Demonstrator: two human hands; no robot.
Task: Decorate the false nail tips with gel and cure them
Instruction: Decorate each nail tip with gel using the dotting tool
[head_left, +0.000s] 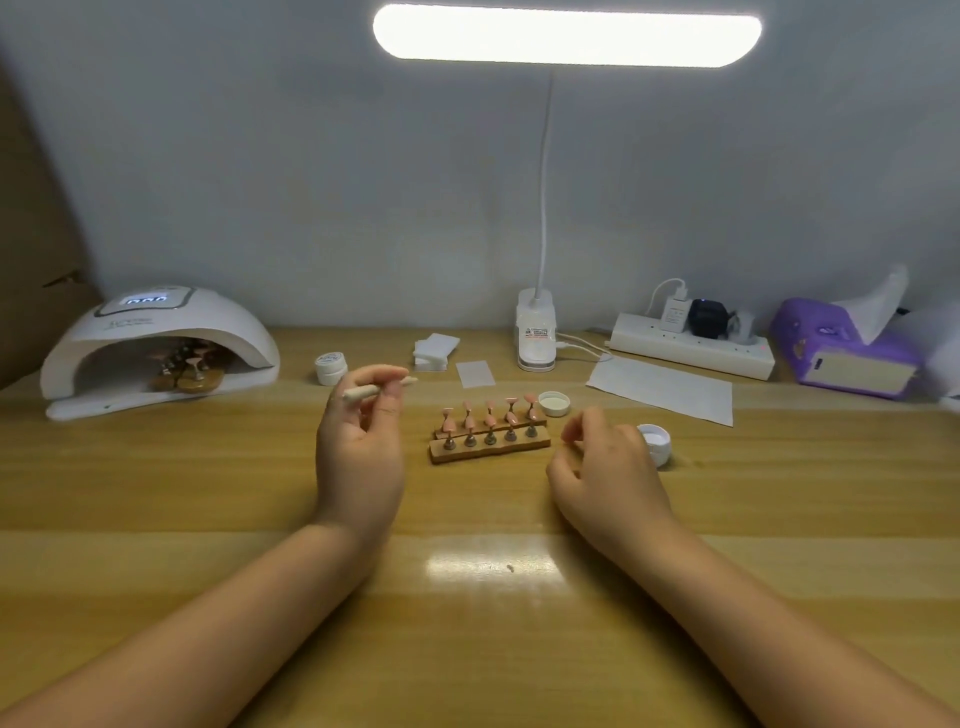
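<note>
False nail tips (488, 418) stand on wooden holders at the table's (208, 499) centre as we pinch a brush (376, 388) in our left hand (361, 441) at ten o'clock, right hand (605, 467) loosely curled, empty, at three.

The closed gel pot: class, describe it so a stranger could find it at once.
Start at the white domed curing lamp at the table's far left. Just right of its opening stands the closed gel pot, beyond the left hand. Unlike the open pot and loose lid near the nail stand, it is capped.
</note>
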